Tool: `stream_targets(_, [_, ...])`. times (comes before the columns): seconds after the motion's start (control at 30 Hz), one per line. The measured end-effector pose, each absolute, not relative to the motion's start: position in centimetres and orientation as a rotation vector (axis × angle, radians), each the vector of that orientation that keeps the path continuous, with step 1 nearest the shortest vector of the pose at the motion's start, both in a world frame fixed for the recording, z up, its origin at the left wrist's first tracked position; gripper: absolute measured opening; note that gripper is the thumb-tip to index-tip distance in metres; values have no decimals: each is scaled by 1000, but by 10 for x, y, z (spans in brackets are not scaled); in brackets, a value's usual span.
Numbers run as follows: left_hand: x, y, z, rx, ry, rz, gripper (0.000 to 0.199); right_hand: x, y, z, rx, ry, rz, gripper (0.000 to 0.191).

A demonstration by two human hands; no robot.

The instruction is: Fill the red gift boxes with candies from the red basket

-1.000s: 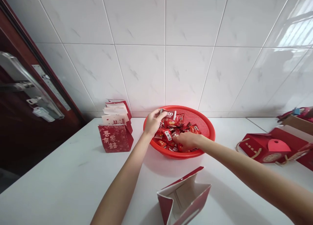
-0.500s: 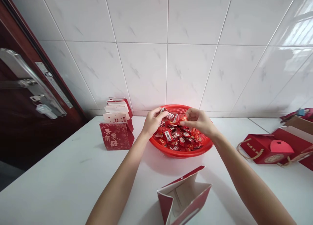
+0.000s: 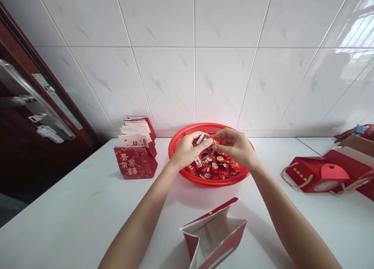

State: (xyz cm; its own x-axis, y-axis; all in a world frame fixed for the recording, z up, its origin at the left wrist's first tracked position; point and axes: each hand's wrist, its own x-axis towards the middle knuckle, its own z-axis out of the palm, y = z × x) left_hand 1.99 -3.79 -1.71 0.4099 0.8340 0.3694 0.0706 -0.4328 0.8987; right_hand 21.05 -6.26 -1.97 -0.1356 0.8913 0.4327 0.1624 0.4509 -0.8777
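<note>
A red plastic basket [image 3: 212, 183] stands by the tiled wall, with many red-wrapped candies [image 3: 214, 166] inside. Over its left part, my left hand [image 3: 189, 148] pinches a dark red candy with a checkered wrapper end [image 3: 201, 138]. My right hand [image 3: 233, 144] is closed on a bright red candy [image 3: 216, 140] right beside it, and the fingertips of both hands almost meet. Nearer to me an open red paper box [image 3: 214, 234] with a white inside stands on the white table, its top facing up; no candy shows in it.
Several red and white paper boxes [image 3: 134, 162] stand in a row at the left. Red gift boxes with rope handles [image 3: 318, 175] lie at the right. A dark red door [image 3: 17, 144] borders the table's left side; the tiled wall [image 3: 224, 86] closes the back.
My left hand has moved right towards my right hand, bringing the two held candies together above the basket. The whole view has shifted slightly.
</note>
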Motion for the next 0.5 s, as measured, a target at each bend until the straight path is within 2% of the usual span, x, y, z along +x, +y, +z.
stream_targets(0.3, [17,-36,-18,1783,838,1155,29,235,-53,-24,-924,-1760,899,40])
stream_targets(0.4, [14,-31,-20,1733,852,1214,26,250,-40,-33,-1251,-2002,748,23])
stream_targets(0.5, [13,-25,-26,1718,856,1206,24,252,-27,-41,-1658,-2362,648,27])
